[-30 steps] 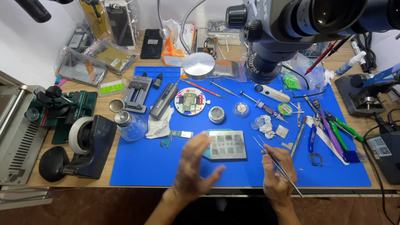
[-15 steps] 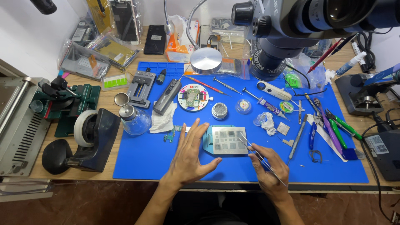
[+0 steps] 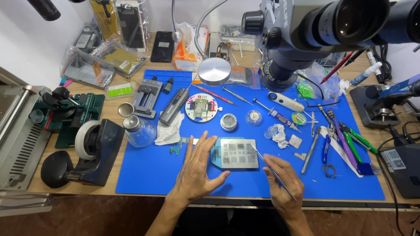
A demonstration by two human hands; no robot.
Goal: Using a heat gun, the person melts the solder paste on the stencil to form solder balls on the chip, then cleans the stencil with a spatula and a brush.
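Metal plate: a flat grey stencil plate with many small square cut-outs lies on the blue mat, near the front edge, between the two hands
Holder: a blue base shows under the plate's left side
Left hand: the left hand lies flat on the mat with fingers spread apart; its fingertips sit just beside the plate's left edge, and it holds nothing
Right hand: the right hand is closed around thin metal tweezers; the tips point up and left to the plate's right top corner
Small board: a little green circuit piece lies just beyond the left fingers
Round dish: a white round holder with a green board sits farther back
Glass bottle: a clear bottle stands at the mat's left edge, by a crumpled white tissue
Tools: pliers and screwdrivers lie to the right
Microscope: a big grey microscope hangs over the back right
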